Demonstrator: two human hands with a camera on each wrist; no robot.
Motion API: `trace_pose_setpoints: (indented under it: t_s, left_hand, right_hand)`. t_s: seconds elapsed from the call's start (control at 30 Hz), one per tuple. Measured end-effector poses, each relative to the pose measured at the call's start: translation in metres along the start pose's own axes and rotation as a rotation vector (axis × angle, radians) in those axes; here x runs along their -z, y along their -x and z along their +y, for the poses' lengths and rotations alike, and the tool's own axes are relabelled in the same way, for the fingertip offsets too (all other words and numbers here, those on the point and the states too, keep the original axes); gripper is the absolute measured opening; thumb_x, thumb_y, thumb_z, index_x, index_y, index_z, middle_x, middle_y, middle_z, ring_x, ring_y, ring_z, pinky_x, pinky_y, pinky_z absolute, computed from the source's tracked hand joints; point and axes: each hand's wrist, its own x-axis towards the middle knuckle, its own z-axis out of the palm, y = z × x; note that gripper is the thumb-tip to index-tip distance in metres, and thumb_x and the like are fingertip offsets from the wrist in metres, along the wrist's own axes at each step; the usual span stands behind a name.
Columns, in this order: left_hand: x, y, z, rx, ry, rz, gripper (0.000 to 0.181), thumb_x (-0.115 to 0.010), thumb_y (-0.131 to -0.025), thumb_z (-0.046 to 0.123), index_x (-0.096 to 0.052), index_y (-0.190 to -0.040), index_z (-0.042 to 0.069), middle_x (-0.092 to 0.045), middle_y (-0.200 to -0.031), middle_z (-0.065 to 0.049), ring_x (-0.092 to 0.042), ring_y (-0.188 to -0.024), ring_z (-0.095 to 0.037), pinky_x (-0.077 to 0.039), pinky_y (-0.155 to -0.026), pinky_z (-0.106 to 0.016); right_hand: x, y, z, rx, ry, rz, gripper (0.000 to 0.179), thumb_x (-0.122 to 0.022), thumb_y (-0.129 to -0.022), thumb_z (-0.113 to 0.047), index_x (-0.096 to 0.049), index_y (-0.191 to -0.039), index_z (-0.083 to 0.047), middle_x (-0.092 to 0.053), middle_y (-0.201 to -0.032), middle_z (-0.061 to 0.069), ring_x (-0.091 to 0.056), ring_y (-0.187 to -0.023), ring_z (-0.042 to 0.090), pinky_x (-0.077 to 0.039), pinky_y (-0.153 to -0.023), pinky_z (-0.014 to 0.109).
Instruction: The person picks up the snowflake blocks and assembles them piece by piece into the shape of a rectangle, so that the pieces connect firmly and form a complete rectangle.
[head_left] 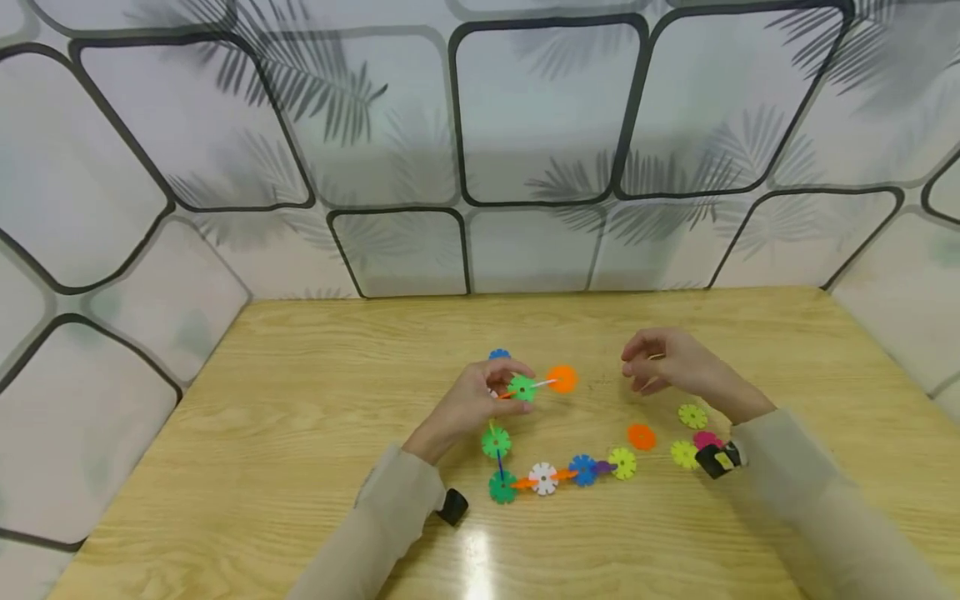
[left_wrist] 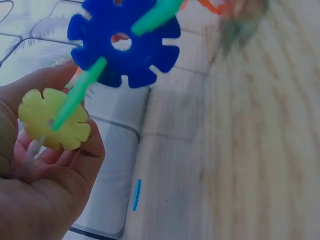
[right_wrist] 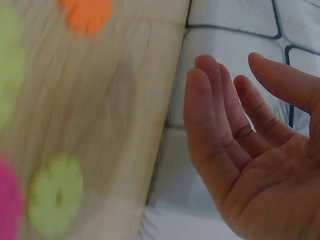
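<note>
A chain of notched plastic interlocking discs hangs from my left hand (head_left: 474, 398), whose fingers and thumb are curled round it. By its fingertips are a bright green disc (head_left: 522, 387) and an orange disc (head_left: 562, 379) at the chain's end, with a white disc (head_left: 542, 384) edge-on between them. Seen from the left wrist, a yellow disc (left_wrist: 52, 120) lies against the palm, joined through an edge-on green disc (left_wrist: 79, 94) to a large blue disc (left_wrist: 125, 45). My right hand (head_left: 671, 367) hovers over the table at the right, holding nothing, fingers loosely bent and thumb apart.
More joined discs run below the left hand, from a dark green disc (head_left: 502, 487) past a white one (head_left: 543, 479) to a yellow disc (head_left: 622, 463). Loose on the wooden table (head_left: 300, 433) lie an orange disc (head_left: 642, 437), yellow-green discs (head_left: 692, 416) and a pink disc (head_left: 707, 439).
</note>
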Motion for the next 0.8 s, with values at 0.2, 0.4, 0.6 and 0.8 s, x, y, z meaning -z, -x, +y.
trace_pose_setpoints:
  t_s: [0.2,0.4,0.6,0.8]
  left_hand:
    - [0.004,0.007,0.001,-0.013,-0.042,-0.006,0.034,-0.077,-0.087,-0.004,-0.065,-0.119,-0.006,-0.041,-0.082,-0.001,-0.036,-0.070,-0.017,-0.031,-0.062,-0.024]
    - [0.005,0.007,0.001,0.015,-0.065,0.022,0.033,-0.077,-0.087,-0.002,-0.066,-0.119,-0.002,-0.042,-0.083,-0.001,-0.038,-0.072,-0.017,-0.032,-0.063,-0.025]
    - [0.006,0.006,0.000,0.039,-0.049,0.041,0.036,-0.078,-0.087,-0.001,-0.064,-0.120,-0.003,-0.045,-0.083,0.000,-0.039,-0.073,-0.017,-0.032,-0.063,-0.026]
    - [0.006,0.006,-0.001,0.037,-0.010,0.036,0.034,-0.078,-0.086,-0.003,-0.063,-0.117,-0.003,-0.044,-0.079,0.001,-0.036,-0.068,-0.015,-0.031,-0.060,-0.024]
  right_hand:
    - [0.026,0.015,0.017,-0.016,0.178,0.020,0.023,-0.064,-0.098,-0.003,-0.060,-0.112,0.015,-0.067,-0.089,0.010,-0.067,-0.077,0.026,-0.061,-0.070,0.037]
    - [0.040,0.029,0.033,-0.016,0.282,0.026,0.019,-0.065,-0.093,0.002,-0.063,-0.107,0.016,-0.067,-0.088,0.008,-0.061,-0.072,0.018,-0.058,-0.065,0.031]
    - [0.044,0.039,0.048,0.029,0.372,0.010,0.020,-0.072,-0.087,0.001,-0.067,-0.102,0.013,-0.066,-0.084,0.003,-0.056,-0.071,0.013,-0.051,-0.061,0.027]
    - [0.040,0.044,0.059,0.074,0.448,0.022,0.026,-0.082,-0.077,-0.004,-0.071,-0.099,0.007,-0.062,-0.082,-0.002,-0.055,-0.074,0.012,-0.049,-0.064,0.027]
